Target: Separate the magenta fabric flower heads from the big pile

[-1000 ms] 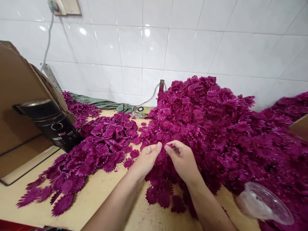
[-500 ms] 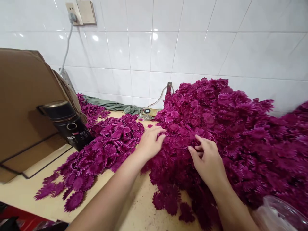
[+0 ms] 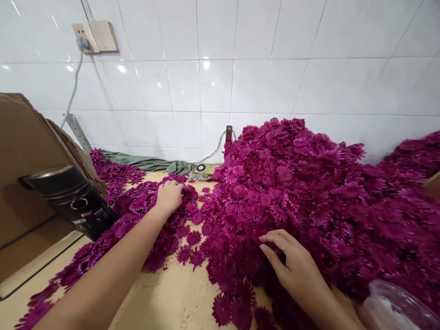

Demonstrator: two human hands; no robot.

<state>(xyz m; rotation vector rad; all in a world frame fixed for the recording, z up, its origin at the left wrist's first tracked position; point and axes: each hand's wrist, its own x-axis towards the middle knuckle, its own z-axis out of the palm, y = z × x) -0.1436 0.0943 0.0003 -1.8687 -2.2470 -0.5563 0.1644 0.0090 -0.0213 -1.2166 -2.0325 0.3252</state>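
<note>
My left hand (image 3: 169, 197) rests on the smaller pile of purple artificial flower heads (image 3: 137, 201) at left. Its fingers curl down among the petals; the tips, and whatever they hold, are hidden. On the near slope of the large purple flower heap (image 3: 285, 174) is my right hand (image 3: 292, 261). A gap shows between its thumb and bent fingers, with nothing visible in it. Several loose flower heads (image 3: 193, 238) lie on the tabletop between the two piles.
A black vacuum bottle (image 3: 72, 197) leans beside a cardboard box (image 3: 27, 160) at left. Along the tiled wall lie a green cloth (image 3: 144, 161) and a small yellowish device (image 3: 206, 168). A clear plastic container (image 3: 395, 305) sits at lower right, on the tan table (image 3: 172, 298).
My left hand has moved left from the large heap onto the smaller pile, its fingers now curled. My right hand is lower on the heap. More loose flower heads show between; the view has shifted.
</note>
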